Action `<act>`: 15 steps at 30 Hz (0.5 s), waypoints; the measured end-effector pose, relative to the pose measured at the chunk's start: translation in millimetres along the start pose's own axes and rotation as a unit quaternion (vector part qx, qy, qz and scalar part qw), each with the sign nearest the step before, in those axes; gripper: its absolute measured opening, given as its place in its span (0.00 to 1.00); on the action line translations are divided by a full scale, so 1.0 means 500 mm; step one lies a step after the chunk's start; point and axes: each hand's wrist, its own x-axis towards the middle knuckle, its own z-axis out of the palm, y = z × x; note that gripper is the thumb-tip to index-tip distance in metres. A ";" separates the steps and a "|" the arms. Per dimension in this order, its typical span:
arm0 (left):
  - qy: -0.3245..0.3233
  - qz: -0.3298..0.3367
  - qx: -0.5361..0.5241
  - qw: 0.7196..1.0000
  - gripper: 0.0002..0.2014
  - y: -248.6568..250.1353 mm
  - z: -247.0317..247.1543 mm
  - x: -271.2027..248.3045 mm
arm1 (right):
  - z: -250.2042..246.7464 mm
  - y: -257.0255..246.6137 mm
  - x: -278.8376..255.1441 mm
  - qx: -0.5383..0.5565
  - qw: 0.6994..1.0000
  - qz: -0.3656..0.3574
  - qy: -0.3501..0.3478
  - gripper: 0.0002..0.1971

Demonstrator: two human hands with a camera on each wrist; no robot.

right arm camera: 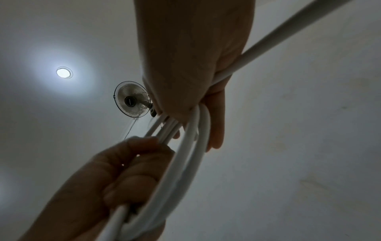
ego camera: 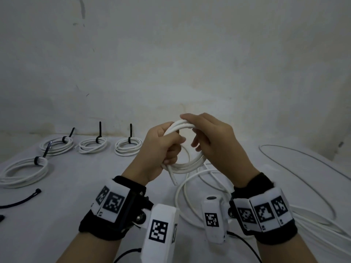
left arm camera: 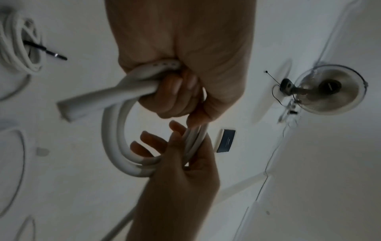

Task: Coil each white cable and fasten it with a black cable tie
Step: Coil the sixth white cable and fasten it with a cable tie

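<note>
We hold the half-wound white cable coil (ego camera: pixel 182 147) above the middle of the grey cloth-covered table (ego camera: pixel 79 186), left hand (ego camera: pixel 161 149) on its left side, right hand (ego camera: pixel 212 141) on its top and right. Three tied white cable coils (ego camera: pixel 93 146) line the far edge; a fourth tied coil (ego camera: pixel 24 171) lies at the left edge, a loose black cable tie (ego camera: pixel 22 200) before it. Uncoiled white cable (ego camera: pixel 296 179) spreads toward the right edge.

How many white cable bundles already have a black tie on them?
4. Three sit in a row at the table's far left. The fourth lies nearer, at the left edge. More may be hidden outside the view.
</note>
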 end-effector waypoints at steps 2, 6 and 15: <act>0.055 0.040 0.099 0.993 0.07 -0.009 -0.004 0.003 | 0.000 0.006 0.000 -0.011 1.000 -0.008 -0.012 0.24; 0.089 0.116 0.217 0.965 0.17 -0.008 -0.022 0.002 | 0.005 0.011 -0.004 0.024 0.999 0.016 -0.034 0.23; 0.076 0.160 0.331 0.927 0.26 -0.011 -0.024 0.003 | 0.012 -0.008 -0.005 0.092 0.994 0.052 -0.028 0.12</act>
